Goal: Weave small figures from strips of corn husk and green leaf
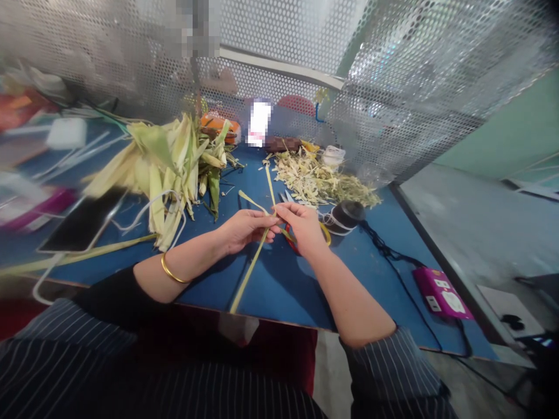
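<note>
Both hands meet over the middle of the blue table, pinching narrow pale-green corn husk strips (252, 266) where they cross. My left hand (248, 228) is closed with thumb and fingers together on the strips. From the other side, my right hand (302, 224) pinches them at the crossing point. One end runs down toward the table's front edge, and other ends point up and to the left. Scissors (286, 196) with red and yellow on them lie partly hidden beneath my right hand. The exact join between the strips is covered by my fingertips.
Corn husks (174, 157) are heaped at the left beside a dark phone (82, 224) and white cable. Husk scraps (314, 177) lie at the back right. A black spool (348, 215) with white thread and a magenta power strip (441, 294) are to the right. Perforated metal mesh (288, 64) stands behind.
</note>
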Motion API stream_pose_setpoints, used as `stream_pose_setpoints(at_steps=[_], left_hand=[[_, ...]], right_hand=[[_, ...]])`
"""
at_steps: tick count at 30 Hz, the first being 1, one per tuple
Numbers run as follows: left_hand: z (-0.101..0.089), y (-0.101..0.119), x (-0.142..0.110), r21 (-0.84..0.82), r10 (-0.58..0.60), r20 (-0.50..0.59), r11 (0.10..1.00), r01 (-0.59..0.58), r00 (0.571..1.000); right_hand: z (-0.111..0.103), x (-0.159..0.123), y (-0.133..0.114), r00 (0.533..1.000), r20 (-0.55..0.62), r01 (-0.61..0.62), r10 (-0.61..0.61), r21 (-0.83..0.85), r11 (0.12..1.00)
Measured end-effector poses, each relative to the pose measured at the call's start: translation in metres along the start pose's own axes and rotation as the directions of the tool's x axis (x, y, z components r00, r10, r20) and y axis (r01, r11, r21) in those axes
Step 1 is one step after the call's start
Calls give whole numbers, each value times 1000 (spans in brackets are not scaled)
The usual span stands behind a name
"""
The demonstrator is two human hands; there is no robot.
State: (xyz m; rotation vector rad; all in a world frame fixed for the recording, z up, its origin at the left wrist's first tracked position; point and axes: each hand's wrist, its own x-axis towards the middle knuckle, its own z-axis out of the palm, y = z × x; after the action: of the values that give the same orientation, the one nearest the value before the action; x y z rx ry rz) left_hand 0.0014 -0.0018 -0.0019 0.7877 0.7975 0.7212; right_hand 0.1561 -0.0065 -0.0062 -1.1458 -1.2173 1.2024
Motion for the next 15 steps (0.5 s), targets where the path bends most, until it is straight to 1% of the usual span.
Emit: stream_pose_setpoints(at_steps=[2, 3, 4, 5, 7, 9, 11, 13, 15], left_hand=[[1, 0, 0, 44, -1, -3, 999, 1, 1000], [1, 0, 0, 58, 0, -2, 998, 0, 1000], [0, 0, 0, 64, 2, 5, 998, -2, 1000], [0, 0, 0, 61, 3, 17, 998, -4, 1000], [-2, 0, 1, 34, -3, 52, 999, 1, 999], [-3, 0, 2, 12, -13, 81, 1000, 12, 997], [-4, -1, 3, 21, -15, 80, 1000, 13, 997], [-5, -2, 3, 44, -5, 54, 999, 3, 999], [-5, -3, 4, 46, 11, 25, 999, -12, 1000]], right_hand=[[1, 0, 1, 995, 42, -93, 90, 76, 993], [1, 0, 1, 993, 44, -116, 112, 89, 989], [1, 0, 2, 994, 27, -111, 110, 80, 991], [1, 0, 2, 997, -6, -83, 83, 50, 995], [0, 1, 3, 996, -89, 4, -8, -50, 999], [-2, 2, 5, 987, -135, 61, -82, -149, 987], [-3, 3, 7, 985, -141, 76, -104, -192, 978], [-3, 4, 10, 984, -138, 83, -113, -206, 975], [-3, 4, 10, 990, -115, 62, -83, -173, 983]])
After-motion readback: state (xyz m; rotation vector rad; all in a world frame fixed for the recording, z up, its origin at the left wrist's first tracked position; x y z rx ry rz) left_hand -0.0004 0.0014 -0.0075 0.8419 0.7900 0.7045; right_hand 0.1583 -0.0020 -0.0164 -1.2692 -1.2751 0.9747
